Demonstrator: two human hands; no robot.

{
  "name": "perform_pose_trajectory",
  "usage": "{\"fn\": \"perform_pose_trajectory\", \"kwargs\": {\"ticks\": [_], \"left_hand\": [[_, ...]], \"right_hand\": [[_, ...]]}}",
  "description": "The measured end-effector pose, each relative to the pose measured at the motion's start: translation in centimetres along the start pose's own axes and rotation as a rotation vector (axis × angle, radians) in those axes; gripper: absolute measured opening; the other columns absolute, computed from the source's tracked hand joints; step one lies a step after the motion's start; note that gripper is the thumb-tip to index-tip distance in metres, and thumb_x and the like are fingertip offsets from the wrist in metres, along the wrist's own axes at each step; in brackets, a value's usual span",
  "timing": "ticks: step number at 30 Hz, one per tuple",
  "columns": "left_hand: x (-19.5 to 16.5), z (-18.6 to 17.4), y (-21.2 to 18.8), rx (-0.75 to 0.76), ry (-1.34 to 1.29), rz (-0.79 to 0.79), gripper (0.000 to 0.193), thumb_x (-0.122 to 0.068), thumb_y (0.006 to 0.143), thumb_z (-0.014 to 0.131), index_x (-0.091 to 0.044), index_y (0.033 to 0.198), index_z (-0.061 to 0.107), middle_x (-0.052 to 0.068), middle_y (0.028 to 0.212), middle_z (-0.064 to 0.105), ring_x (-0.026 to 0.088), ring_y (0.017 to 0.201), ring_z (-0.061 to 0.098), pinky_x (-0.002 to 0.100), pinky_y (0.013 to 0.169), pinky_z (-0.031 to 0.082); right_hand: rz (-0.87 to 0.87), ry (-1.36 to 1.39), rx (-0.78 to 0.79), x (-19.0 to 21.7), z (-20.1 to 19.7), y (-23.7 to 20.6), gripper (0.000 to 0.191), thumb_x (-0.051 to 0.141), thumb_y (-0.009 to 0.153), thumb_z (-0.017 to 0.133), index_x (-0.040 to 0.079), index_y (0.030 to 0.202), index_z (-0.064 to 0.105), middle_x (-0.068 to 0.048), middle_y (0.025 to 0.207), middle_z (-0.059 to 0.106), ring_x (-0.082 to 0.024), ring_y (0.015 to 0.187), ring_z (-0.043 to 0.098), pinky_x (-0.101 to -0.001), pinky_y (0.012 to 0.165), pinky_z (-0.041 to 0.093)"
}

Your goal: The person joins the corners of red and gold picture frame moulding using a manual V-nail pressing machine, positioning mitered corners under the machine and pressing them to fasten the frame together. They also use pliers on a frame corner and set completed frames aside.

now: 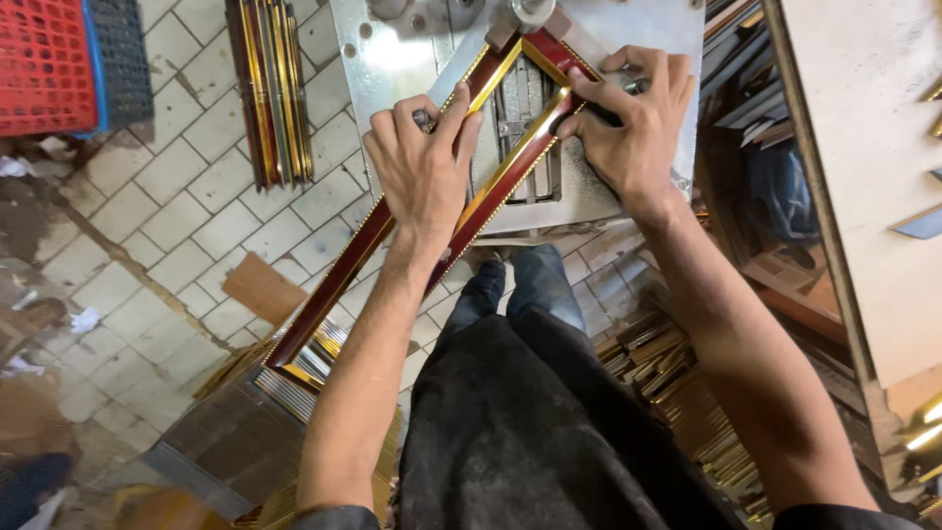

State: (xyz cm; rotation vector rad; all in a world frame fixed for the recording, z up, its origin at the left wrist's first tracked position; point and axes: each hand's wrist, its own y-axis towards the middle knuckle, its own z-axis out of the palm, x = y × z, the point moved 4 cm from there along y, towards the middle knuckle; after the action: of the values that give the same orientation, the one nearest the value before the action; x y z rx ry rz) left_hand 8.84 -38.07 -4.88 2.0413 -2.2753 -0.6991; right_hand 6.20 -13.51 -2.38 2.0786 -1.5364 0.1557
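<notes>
A long, narrow picture frame (324,294) of dark red moulding with gold edges lies slanted across a grey metal machine table (392,69). Its upper corner sits against the machine's head (520,15) at the top. My left hand (422,167) presses down on the frame's left rail, fingers curled over it. My right hand (633,118) grips the short right-hand rail near the corner. The frame's lower end hangs off the table toward the floor at lower left.
A bundle of gold and red moulding strips (270,88) lies on the tiled floor at upper left, next to a red plastic crate (44,64). Offcuts (677,383) pile up at the right of my legs. A wooden shelf unit (863,147) stands at the right.
</notes>
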Motion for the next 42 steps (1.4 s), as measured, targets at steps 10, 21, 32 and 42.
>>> {"fn": "perform_pose_trajectory", "kwargs": {"ticks": [10, 21, 32, 42], "left_hand": [[-0.5, -1.2, 1.1, -0.076, -0.026, -0.006, 0.032, -0.044, 0.097, 0.077, -0.025, 0.122, 0.077, -0.001, 0.098, 0.052, 0.020, 0.091, 0.043, 0.039, 0.079, 0.039], [-0.9, -2.5, 1.5, -0.008, -0.030, -0.024, 0.024, -0.039, 0.096, 0.079, -0.026, 0.116, 0.078, 0.000, 0.101, 0.053, 0.022, 0.096, 0.046, 0.042, 0.083, 0.038], [4.3, -8.2, -7.2, -0.028, 0.415, -0.052, 0.074, -0.075, 0.074, 0.069, -0.020, 0.125, 0.073, 0.018, 0.117, 0.075, 0.033, 0.105, 0.068, 0.053, 0.074, 0.053], [-1.0, -14.0, -7.0, 0.050, 0.060, 0.422, 0.046, -0.053, 0.072, 0.086, -0.009, 0.077, 0.072, 0.010, 0.063, 0.067, 0.025, 0.053, 0.066, 0.037, 0.051, 0.052]], "right_hand": [[-0.024, 0.006, -0.060, 0.1, -0.1, 0.2, 0.050, 0.034, 0.070, 0.098, 0.018, 0.115, 0.085, 0.000, 0.117, 0.060, -0.026, 0.115, 0.046, -0.0432, 0.100, 0.036], [0.003, 0.064, -0.010, 1.6, -1.5, 1.5, 0.037, 0.025, 0.073, 0.098, 0.018, 0.107, 0.083, -0.002, 0.115, 0.061, -0.028, 0.116, 0.049, -0.0453, 0.099, 0.036], [-0.085, -0.050, 0.413, 3.5, -2.4, -2.2, 0.046, 0.054, 0.083, 0.069, 0.018, 0.112, 0.074, -0.001, 0.161, 0.038, -0.031, 0.151, 0.025, -0.0672, 0.118, 0.016], [-0.339, -0.251, 0.296, 8.5, -13.5, -14.0, 0.108, 0.029, 0.082, 0.075, 0.039, 0.167, 0.009, -0.016, 0.173, 0.027, -0.033, 0.150, 0.036, -0.0480, 0.120, 0.017]]}}
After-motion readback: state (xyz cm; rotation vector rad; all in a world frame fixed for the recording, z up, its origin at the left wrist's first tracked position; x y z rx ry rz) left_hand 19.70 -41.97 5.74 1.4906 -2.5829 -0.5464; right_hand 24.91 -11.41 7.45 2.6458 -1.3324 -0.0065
